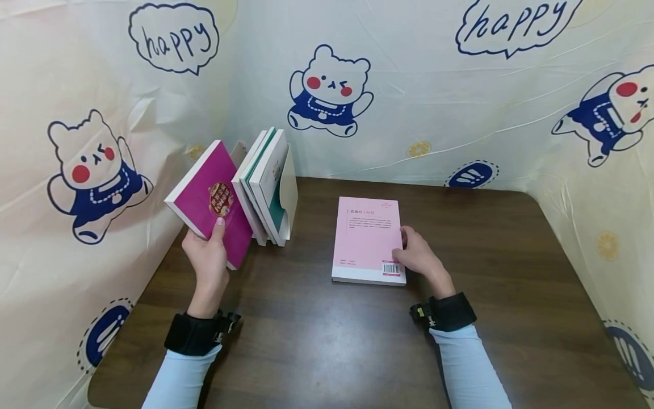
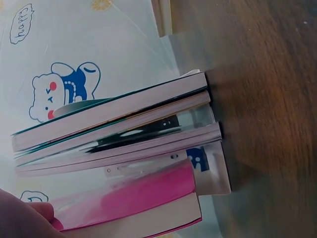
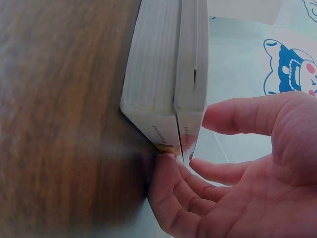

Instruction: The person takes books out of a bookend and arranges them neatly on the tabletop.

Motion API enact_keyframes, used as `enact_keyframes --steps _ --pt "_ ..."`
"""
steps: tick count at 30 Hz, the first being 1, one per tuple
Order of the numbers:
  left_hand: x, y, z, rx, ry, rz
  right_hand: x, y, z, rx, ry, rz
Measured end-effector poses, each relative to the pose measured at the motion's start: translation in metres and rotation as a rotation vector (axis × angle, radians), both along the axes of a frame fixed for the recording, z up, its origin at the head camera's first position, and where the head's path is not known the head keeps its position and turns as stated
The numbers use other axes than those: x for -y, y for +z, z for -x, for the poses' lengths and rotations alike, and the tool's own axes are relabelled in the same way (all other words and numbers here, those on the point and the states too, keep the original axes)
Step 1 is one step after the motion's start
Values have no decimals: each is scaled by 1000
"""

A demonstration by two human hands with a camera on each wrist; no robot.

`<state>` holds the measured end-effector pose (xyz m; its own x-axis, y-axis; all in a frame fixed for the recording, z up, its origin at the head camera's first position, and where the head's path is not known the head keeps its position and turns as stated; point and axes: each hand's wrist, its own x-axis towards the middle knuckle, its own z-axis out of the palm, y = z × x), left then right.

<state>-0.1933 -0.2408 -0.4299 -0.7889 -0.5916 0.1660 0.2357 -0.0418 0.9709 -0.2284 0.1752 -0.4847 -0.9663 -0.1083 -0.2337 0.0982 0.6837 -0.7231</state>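
My left hand [image 1: 207,264] grips a magenta book [image 1: 212,196] by its lower edge, thumb on the cover below a round gold-and-red emblem. The book is tilted, raised beside a row of upright books [image 1: 267,187] in a pale bookend [image 1: 290,196]. In the left wrist view, the magenta book [image 2: 148,193] is close alongside that row. My right hand [image 1: 421,255] holds the right edge of a pink book [image 1: 365,238] lying flat. The right wrist view shows this pink book [image 3: 190,94] on top of a thicker book [image 3: 151,69], with the thumb on the upper cover and fingers at the spines.
A dark brown wooden table [image 1: 317,341] lies under everything. Behind it and at both sides hangs a pale sheet [image 1: 409,102] printed with bears and the word happy. The bookend row stands near the table's back left edge.
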Motion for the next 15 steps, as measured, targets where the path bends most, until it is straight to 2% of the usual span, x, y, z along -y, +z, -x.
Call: enact_keyframes --steps 6,15 --pt "3 1 -10 13 0 14 0 1 0 -13 11 -3" --pt "5 9 -22 4 4 -36 0 2 -1 -12 11 6"
